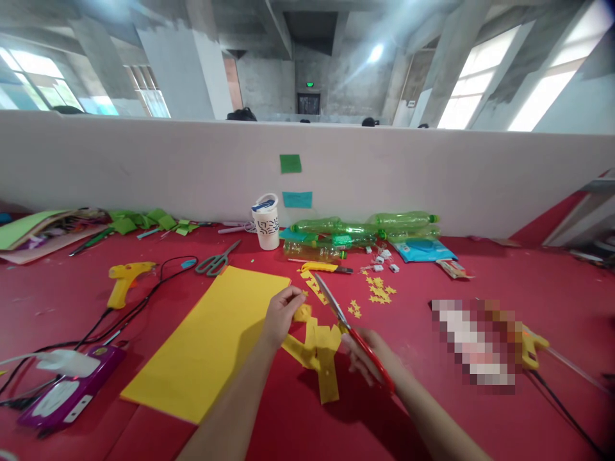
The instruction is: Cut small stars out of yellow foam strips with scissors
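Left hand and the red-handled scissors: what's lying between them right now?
In the head view, cut yellow paper scraps lie on the red table between the left hand and the red-handled scissors.

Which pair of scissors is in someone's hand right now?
The red-handled scissors, held in the right hand; the grey-handled pair lies unheld near the yellow sheet.

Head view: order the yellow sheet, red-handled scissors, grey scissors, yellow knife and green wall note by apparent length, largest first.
1. Yellow sheet
2. Red-handled scissors
3. Grey scissors, yellow knife: look alike
4. Green wall note
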{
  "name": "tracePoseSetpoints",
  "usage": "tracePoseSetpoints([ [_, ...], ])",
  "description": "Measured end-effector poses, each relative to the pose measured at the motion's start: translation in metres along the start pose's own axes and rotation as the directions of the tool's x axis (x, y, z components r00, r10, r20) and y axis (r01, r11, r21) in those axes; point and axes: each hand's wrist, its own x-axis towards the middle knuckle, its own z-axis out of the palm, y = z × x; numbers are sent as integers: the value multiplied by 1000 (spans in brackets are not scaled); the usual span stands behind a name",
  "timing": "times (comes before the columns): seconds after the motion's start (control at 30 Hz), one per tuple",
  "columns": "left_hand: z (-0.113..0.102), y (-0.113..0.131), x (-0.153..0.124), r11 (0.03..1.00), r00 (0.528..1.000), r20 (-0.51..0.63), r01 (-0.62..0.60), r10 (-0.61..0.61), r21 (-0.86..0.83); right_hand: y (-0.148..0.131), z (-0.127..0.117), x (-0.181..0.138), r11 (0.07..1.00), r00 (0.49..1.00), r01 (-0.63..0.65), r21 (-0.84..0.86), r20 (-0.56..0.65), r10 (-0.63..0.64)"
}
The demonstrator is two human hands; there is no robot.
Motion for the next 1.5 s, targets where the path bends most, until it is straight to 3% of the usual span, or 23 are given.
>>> tracePoseSetpoints([
  [0.17, 10, 0, -2, 964, 995, 91, -49, 26, 261, 0, -17, 7, 981, 983, 132, 141, -150, -110],
  [0.33, 28, 0, 5, 835, 969, 236, -187, 72, 517, -4, -32, 12, 962, 961, 167, 217, -255, -109],
  [0.43, 47, -4, 17, 735, 934, 336, -313, 123, 602, -5, -35, 14, 954, 957, 172, 247, -273, -102],
  [0.5, 60, -11, 26, 677, 911, 404, -348, 81, 649, -5, -36, 14, 953, 951, 171, 250, -295, -93],
  [0.67, 78, -32, 39, 679, 895, 447, -330, 3, 656, -5, -41, 17, 951, 936, 175, 255, -343, -80],
  [0.87, 58, -30, 45, 737, 923, 386, -250, -16, 628, -4, -45, 17, 942, 930, 197, 272, -355, -92],
  [0.93, 44, -21, 49, 819, 969, 249, -133, -12, 558, -4, -44, 16, 941, 931, 192, 277, -355, -85],
  [1.03, 30, -7, 55, 822, 983, 140, -176, 118, 541, -4, -44, 16, 943, 932, 174, 283, -357, -65],
  [1.1, 29, -1, 59, 766, 970, 184, -241, 161, 596, -5, -43, 17, 946, 932, 160, 281, -360, -51],
  [1.27, 36, -2, 57, 687, 927, 370, -311, 66, 657, -3, -43, 20, 951, 932, 144, 272, -360, -38],
  [1.5, 37, -20, 20, 475, 858, 511, -467, 42, 746, 4, -42, 24, 949, 932, 159, 272, -359, -53],
])
